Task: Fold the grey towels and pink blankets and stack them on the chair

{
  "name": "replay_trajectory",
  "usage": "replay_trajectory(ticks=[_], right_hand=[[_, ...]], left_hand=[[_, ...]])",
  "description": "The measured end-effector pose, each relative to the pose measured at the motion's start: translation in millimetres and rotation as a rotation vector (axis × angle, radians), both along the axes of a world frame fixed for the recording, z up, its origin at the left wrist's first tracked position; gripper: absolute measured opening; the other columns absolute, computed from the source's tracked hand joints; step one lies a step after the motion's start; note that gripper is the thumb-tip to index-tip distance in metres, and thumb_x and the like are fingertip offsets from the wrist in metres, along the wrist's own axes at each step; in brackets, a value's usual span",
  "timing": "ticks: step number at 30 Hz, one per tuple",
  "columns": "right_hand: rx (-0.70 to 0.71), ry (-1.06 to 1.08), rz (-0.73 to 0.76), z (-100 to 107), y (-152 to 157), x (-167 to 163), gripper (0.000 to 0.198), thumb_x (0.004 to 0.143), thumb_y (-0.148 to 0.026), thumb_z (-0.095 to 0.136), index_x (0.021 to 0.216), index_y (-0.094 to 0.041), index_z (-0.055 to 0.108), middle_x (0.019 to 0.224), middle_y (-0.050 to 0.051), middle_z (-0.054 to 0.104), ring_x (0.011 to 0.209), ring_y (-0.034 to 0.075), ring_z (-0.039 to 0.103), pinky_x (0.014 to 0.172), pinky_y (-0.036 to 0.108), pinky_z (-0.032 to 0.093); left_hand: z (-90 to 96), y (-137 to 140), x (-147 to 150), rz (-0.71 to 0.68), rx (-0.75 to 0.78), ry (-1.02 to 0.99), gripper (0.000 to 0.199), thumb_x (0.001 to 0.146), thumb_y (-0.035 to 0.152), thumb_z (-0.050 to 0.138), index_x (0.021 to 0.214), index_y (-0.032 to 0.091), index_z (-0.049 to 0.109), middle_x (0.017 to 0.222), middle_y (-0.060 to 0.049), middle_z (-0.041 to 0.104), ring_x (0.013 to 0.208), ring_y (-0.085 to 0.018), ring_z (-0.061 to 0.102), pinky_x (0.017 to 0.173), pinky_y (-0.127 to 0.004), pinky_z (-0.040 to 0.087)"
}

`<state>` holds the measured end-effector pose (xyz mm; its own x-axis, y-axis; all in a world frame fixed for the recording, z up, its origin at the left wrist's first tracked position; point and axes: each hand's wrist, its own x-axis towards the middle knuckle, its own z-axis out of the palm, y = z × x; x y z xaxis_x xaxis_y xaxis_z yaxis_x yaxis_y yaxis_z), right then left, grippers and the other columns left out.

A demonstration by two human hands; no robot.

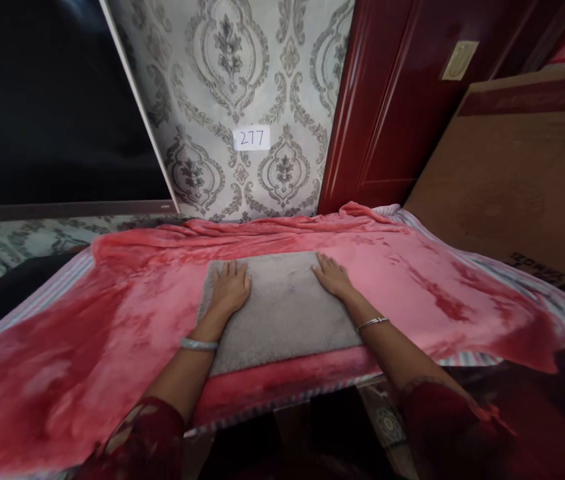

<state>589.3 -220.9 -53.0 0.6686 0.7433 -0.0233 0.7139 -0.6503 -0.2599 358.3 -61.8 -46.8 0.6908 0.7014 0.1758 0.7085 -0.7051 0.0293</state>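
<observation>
Single camera, worn on the head, looked forward and down onto the pink blanket [382, 280]. Range was close: the grey cloth [285, 310] lay mid-frame, with the patterned wall [227, 73] beyond at upper centre.

Free room over the grey cloth [285, 310]; wall [272, 80] blocks beyond, cardboard box [512, 167] rightward, gap unclear.

A large, pale-edged black flat screen [57, 107] stands at left before grey-and-white damask-patterned wallpaper [227, 57], which bears a white rectangular label [251, 138] reading "277". To the right, a glossy dark red panel [387, 107] carries a cream rectangular plate [460, 61], near a big brown cardboard box [507, 167] with black print.
</observation>
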Motion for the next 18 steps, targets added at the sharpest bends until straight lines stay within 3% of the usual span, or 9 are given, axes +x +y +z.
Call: replay_trajectory(ticks=[4, 8, 12, 15, 18], right_hand=[[0.022, -0.075, 0.012, 17.5, -13.0, -35.8, 0.063, 0.103, -0.041, 0.031, 0.161, -0.018, 0.024, 0.169, 0.014, 0.012, 0.154, 0.033, 0.013, 0.118, 0.059, 0.023], [0.188, -0.123, 0.378, 18.1, -15.9, -117.5, 0.061, 0.102, -0.038, 0.032, 0.159, -0.016, 0.03, 0.166, 0.013, 0.022, 0.154, 0.029, 0.018, 0.122, 0.056, 0.017], [0.227, -0.064, 0.596, -1.7, -18.5, -181.2, 0.061, 0.102, -0.039, 0.033, 0.158, -0.013, 0.032, 0.165, 0.012, 0.027, 0.153, 0.026, 0.021, 0.124, 0.051, 0.016], [0.208, -0.052, 0.63, -12.6, -26.5, -184.4, 0.065, 0.102, -0.044, 0.035, 0.158, -0.011, 0.031, 0.166, 0.011, 0.023, 0.154, 0.024, 0.017, 0.126, 0.048, 0.013], [0.159, -0.063, 0.531, -16.7, -43.8, -155.2, 0.069, 0.101, -0.05, 0.037, 0.158, -0.013, 0.032, 0.166, 0.01, 0.022, 0.155, 0.025, 0.016, 0.125, 0.047, 0.013]], left_hand=[[9.7, 2.9, -1.3, -0.013, -0.096, -0.015, 0.056, 0.1, 0.033, 0.031, 0.152, 0.017, 0.044, 0.162, -0.015, 0.037, 0.151, -0.033, 0.03, 0.121, -0.058, 0.022], [15.8, -10.8, -22.4, -0.075, -0.135, -0.018, 0.058, 0.097, 0.025, 0.036, 0.154, 0.016, 0.04, 0.161, -0.013, 0.039, 0.151, -0.026, 0.032, 0.122, -0.05, 0.025], [-0.6, -43.1, -59.8, -0.209, -0.072, -0.011, 0.058, 0.098, 0.027, 0.034, 0.155, 0.019, 0.039, 0.163, -0.01, 0.036, 0.153, -0.026, 0.027, 0.124, -0.052, 0.021], [-13.9, -59.3, -77.4, -0.197, -0.041, 0.049, 0.057, 0.099, 0.033, 0.034, 0.154, 0.02, 0.041, 0.165, -0.01, 0.03, 0.154, -0.028, 0.024, 0.124, -0.055, 0.02], [-18.2, -62.1, -80.3, -0.19, -0.028, 0.068, 0.058, 0.099, 0.035, 0.035, 0.155, 0.02, 0.04, 0.166, -0.01, 0.027, 0.154, -0.028, 0.022, 0.124, -0.054, 0.019]])
